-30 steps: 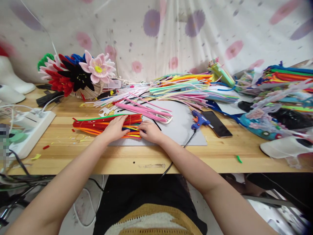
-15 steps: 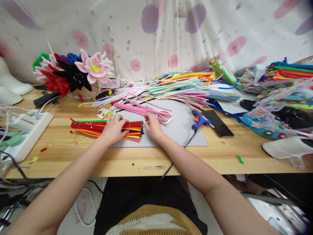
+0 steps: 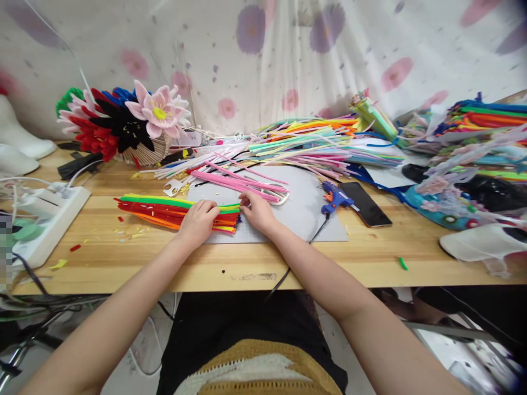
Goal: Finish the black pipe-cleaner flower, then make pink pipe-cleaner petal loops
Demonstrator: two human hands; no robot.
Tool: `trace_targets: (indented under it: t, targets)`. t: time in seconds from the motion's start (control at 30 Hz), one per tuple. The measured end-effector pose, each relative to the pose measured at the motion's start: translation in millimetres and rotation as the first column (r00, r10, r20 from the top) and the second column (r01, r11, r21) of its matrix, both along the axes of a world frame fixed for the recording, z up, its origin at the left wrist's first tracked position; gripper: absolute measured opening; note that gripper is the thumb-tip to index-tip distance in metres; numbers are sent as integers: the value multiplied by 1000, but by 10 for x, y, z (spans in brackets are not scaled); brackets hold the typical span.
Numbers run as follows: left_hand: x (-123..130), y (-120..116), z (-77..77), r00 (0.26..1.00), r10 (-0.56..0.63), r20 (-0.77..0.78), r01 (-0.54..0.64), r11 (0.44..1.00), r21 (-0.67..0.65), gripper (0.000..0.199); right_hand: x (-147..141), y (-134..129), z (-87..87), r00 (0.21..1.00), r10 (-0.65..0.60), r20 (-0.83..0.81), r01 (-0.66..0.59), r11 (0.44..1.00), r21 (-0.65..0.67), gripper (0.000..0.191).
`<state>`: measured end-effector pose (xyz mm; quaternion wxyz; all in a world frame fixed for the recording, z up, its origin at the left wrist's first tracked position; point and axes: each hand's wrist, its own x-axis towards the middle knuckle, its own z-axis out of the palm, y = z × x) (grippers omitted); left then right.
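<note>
A bundle of red, orange, green and yellow pipe cleaners lies flat across the left edge of the grey mat. My left hand is over its right half, fingers curled down onto it. At the bundle's right end, my right hand has thumb and fingers closed at the tips of the green and yellow stems. How many stems they pinch is hidden. Just behind my hands lie loose pink pipe cleaners, partly over the pale handles of a tool.
A blue glue gun and a black phone lie to the right. Piled pipe cleaners line the back. Pipe-cleaner flowers stand at back left, above a white power strip. Small scraps dot the wood tabletop.
Green and yellow stems now show along the bundle's far edge, where mostly red showed before. My left hand has shifted slightly right, and my right fingers have come to the stem ends.
</note>
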<state>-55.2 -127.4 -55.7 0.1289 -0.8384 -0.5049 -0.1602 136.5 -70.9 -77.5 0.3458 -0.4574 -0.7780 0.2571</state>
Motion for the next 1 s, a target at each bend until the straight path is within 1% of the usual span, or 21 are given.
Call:
trace_targets:
  t: [0.1, 0.2, 0.3, 0.4, 0.47, 0.53, 0.6, 0.73, 0.83, 1.0]
  targets:
    - [-7, 11, -31, 999, -53, -10, 54, 998, 29, 27, -8, 8, 3, 1000, -23, -1, 23, 1000, 13, 25]
    - [-22, 40, -43, 994, -107, -9, 107, 994, 7, 31, -26, 17, 10, 998, -55, -3, 55, 998, 21, 22]
    - [-37, 63, -48, 991, -131, 8, 131, 991, -22, 35, -48, 26, 13, 998, -66, 11, 65, 997, 40, 21]
    - [-48, 79, -56, 989, -146, 1, 146, 988, -52, 36, -53, 23, 17, 994, -78, 80, 71, 993, 94, 20]
    - [-51, 86, -63, 989, -145, -12, 144, 987, -66, 35, -38, 14, 26, 987, -56, 152, 37, 991, 125, 20]
    - [-51, 89, -70, 990, -139, -21, 137, 988, -74, 36, -10, 2, 40, 977, -8, 214, -22, 990, 139, 21]
    - [-49, 88, -77, 990, -135, -28, 132, 988, -76, 36, 22, -7, 55, 968, 34, 250, -75, 985, 156, 22]
    - [-43, 76, -82, 991, -127, -30, 124, 989, -80, 36, 57, -9, 81, 947, 78, 312, -140, 973, 183, 24]
    - [-41, 70, -80, 992, -125, -20, 123, 989, -80, 36, 49, -2, 97, 922, 77, 379, -153, 972, 176, 24]
    - [-37, 63, -90, 992, -123, 0, 123, 990, -71, 37, 20, -7, 121, 889, 34, 457, -127, 976, 176, 24]
